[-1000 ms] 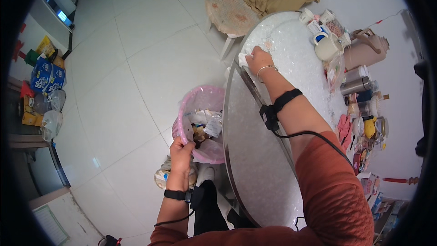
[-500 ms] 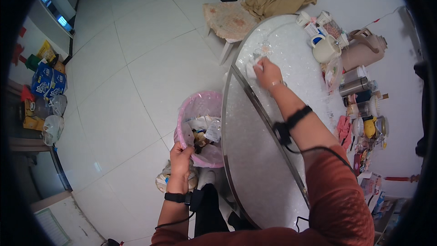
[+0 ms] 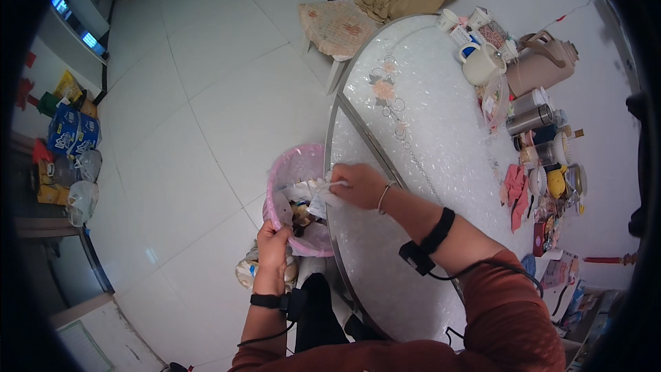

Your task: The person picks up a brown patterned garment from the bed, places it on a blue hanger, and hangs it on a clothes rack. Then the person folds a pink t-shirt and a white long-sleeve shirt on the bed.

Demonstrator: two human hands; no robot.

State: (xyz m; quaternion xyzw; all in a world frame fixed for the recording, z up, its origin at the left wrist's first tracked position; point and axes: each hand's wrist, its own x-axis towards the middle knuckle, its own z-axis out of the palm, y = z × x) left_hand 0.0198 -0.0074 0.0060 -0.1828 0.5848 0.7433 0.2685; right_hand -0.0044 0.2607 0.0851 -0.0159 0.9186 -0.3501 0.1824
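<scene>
**Wad (image 3: 333,182) dangling at the bin's (image 3: 279,178) mouth**

The table's (image 3: 379,272) curved edge is overlapping the bin's right side in view, while floor (image 3: 172,186) is stretching away to the left. Your left hand (image 3: 274,241) is clamping its fingers on the bin's near rim. Your right hand (image 3: 358,187) is pinching the wad between closed fingertips, by the table's edge. The wad is looking white and crumpled; the pink bin is holding rubbish (image 3: 301,218). A stool (image 3: 336,25) is standing beyond.

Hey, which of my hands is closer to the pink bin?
Left. Your left hand grips the pink bin by its rim; your right hand, holding white tissue, is at the table edge beside its opening.
</scene>
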